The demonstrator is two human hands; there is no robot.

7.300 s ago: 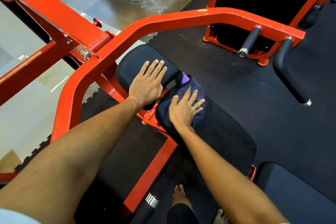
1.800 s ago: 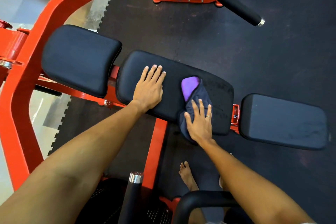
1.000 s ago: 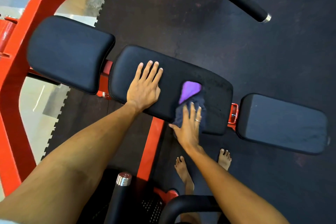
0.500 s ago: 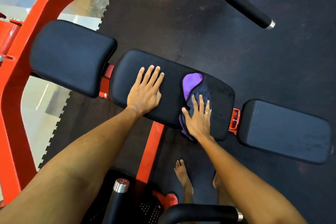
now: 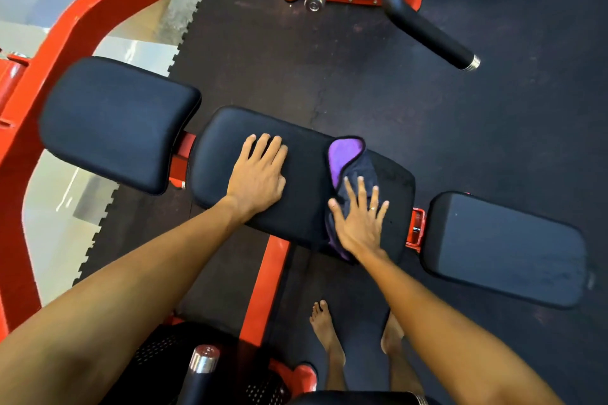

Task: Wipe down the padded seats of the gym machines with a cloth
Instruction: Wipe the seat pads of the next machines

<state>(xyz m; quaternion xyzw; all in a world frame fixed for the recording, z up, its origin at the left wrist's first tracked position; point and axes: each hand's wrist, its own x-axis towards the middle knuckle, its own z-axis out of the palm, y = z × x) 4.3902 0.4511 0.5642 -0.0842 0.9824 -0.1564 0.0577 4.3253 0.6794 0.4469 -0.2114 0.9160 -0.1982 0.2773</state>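
1. Three black padded seats cross mid-frame in a row on a red frame [image 5: 98, 6]: left pad [image 5: 115, 122], middle pad [image 5: 306, 181], right pad [image 5: 503, 246].
2. The left hand [image 5: 258, 174] rests flat on the middle pad's left half, grip wide, holding nothing.
3. The right hand [image 5: 360, 220] presses a navy-and-purple cloth [image 5: 348, 158] onto that pad's right half, fingers spread straight, grip wide.
4. The cloth's lower end drapes over the pad's near edge.

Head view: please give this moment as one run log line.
step: wipe middle pad | right hand: flat on cloth | left hand: flat on pad
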